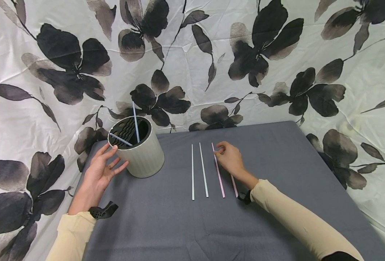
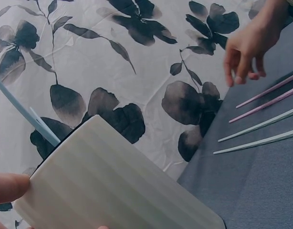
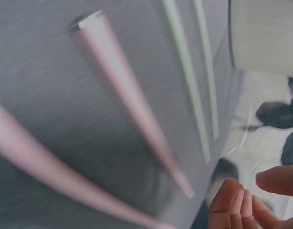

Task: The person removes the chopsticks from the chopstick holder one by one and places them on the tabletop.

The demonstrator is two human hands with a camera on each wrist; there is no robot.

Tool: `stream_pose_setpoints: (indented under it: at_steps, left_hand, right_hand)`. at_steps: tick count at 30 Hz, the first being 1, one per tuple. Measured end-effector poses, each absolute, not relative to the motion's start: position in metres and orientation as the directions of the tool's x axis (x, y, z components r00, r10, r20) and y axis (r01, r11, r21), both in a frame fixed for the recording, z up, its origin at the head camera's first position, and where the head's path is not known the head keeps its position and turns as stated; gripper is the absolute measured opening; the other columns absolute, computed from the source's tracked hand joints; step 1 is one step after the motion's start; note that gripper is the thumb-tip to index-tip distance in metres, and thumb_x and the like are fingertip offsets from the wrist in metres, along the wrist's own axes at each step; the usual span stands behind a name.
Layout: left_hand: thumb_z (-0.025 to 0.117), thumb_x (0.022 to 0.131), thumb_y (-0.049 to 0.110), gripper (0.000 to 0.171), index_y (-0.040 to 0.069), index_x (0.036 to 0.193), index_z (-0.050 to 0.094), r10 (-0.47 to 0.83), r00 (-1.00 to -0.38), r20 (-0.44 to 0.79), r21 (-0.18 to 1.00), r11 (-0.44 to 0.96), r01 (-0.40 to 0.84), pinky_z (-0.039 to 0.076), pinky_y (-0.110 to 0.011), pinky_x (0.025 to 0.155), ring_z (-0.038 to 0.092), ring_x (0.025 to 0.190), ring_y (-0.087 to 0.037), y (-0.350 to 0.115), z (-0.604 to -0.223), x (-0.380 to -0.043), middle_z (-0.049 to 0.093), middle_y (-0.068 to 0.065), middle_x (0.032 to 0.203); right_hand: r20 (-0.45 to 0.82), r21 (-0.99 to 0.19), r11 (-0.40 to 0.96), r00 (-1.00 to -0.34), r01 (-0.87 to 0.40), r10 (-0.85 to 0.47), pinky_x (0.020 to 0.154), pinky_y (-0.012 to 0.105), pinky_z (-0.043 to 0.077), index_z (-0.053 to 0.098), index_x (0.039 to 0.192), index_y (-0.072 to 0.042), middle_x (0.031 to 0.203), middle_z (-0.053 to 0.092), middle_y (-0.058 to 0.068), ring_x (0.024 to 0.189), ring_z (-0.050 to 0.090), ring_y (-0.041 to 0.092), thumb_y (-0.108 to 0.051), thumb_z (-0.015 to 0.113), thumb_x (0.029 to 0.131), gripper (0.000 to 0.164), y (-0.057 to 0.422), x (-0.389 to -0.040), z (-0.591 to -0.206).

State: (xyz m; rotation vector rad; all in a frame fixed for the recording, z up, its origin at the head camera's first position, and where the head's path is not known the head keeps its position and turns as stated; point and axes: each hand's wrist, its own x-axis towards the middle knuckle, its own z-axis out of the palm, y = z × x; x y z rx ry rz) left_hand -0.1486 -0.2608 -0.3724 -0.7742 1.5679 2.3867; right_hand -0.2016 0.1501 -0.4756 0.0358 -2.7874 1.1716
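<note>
My left hand [image 1: 102, 174] has its fingers spread against the side of a ribbed off-white utensil holder [image 1: 145, 157], with the thumb at the rim in the left wrist view. Two light-blue chopsticks [image 1: 136, 123] lean inside it through a black slotted insert [image 1: 127, 127]. Above the table my right hand [image 1: 230, 157] hovers by the thin ends of two pink chopsticks [image 1: 220, 183], its fingers bent and holding nothing. In the right wrist view a gap shows between thumb and fingertips. Left of the pink pair lie two pale green chopsticks [image 1: 193, 174], roughly parallel.
A grey cloth [image 1: 166, 224] covers the table, wrinkled near the front. Behind it hangs a white curtain [image 1: 192, 47] printed with dark flowers. Black straps [image 1: 103, 210] are worn at both wrists.
</note>
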Motion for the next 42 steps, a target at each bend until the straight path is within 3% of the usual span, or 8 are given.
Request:
stream_pose_setpoints:
  at_steps: [8, 12, 16, 26, 32, 42]
  left_hand:
    - [0.067, 0.103, 0.033, 0.088, 0.042, 0.167, 0.007, -0.129, -0.85, -0.511, 0.804, -0.42, -0.421, 0.039, -0.044, 0.127, 0.003, 0.163, -0.023, -0.262, -0.371, -0.149, -0.001, 0.016, 0.175]
    - [0.068, 0.102, 0.033, 0.089, 0.042, 0.167, 0.007, -0.13, -0.847, -0.516, 0.801, -0.426, -0.422, 0.038, -0.045, 0.128, 0.003, 0.163, -0.023, -0.262, -0.371, -0.15, 0.0, 0.016, 0.175]
    - [0.068, 0.102, 0.033, 0.089, 0.042, 0.167, 0.008, -0.139, -0.844, -0.519, 0.799, -0.43, -0.421, 0.039, -0.046, 0.128, 0.003, 0.163, -0.023, -0.262, -0.373, -0.15, -0.001, 0.016, 0.175]
    - [0.069, 0.102, 0.032, 0.089, 0.042, 0.167, 0.009, -0.145, -0.838, -0.525, 0.793, -0.44, -0.421, 0.039, -0.046, 0.127, 0.003, 0.163, -0.024, -0.262, -0.372, -0.15, -0.003, 0.017, 0.175]
    - [0.069, 0.102, 0.033, 0.089, 0.042, 0.167, 0.008, -0.154, -0.837, -0.525, 0.798, -0.43, -0.422, 0.039, -0.046, 0.127, 0.003, 0.163, -0.024, -0.261, -0.373, -0.151, -0.002, 0.016, 0.175]
    - [0.066, 0.103, 0.034, 0.087, 0.042, 0.167, 0.007, -0.145, -0.844, -0.517, 0.805, -0.417, -0.421, 0.039, -0.046, 0.127, 0.004, 0.163, -0.024, -0.26, -0.372, -0.152, -0.002, 0.015, 0.175]
  right_hand:
    - [0.203, -0.778, 0.586, -0.973, -0.228, -0.109, 0.07, 0.035, 0.057, 0.071, 0.123, -0.005, 0.1, 0.074, 0.011, 0.086, 0.07, 0.024, -0.016, 0.072, 0.099, 0.027, 0.097, -0.211, -0.445]
    - [0.221, -0.838, 0.458, -0.952, -0.297, -0.213, 0.089, 0.038, 0.062, 0.069, 0.127, -0.005, 0.112, 0.073, 0.012, 0.103, 0.072, 0.026, -0.016, 0.069, 0.102, 0.027, 0.07, -0.217, -0.427]
    - [0.243, -0.889, 0.317, -0.927, -0.331, -0.286, 0.103, 0.036, 0.06, 0.067, 0.13, -0.005, 0.123, 0.072, 0.013, 0.115, 0.07, 0.026, -0.015, 0.069, 0.103, 0.029, 0.044, -0.223, -0.41]
    - [0.272, -0.938, 0.113, -0.898, -0.328, -0.347, 0.085, 0.027, 0.063, 0.065, 0.131, -0.004, 0.12, 0.071, 0.015, 0.108, 0.072, 0.027, -0.011, 0.067, 0.104, 0.028, -0.012, -0.238, -0.367]
    - [0.226, -0.962, 0.071, -0.914, -0.264, -0.338, 0.085, 0.024, 0.066, 0.062, 0.131, 0.001, 0.118, 0.068, 0.019, 0.108, 0.073, 0.033, -0.009, 0.066, 0.103, 0.03, -0.038, -0.247, -0.35]
    - [0.121, -0.916, 0.331, -0.943, -0.226, -0.31, 0.071, 0.024, 0.061, 0.062, 0.134, -0.005, 0.117, 0.074, 0.011, 0.093, 0.076, 0.022, -0.018, 0.066, 0.105, 0.032, -0.058, -0.253, -0.335]
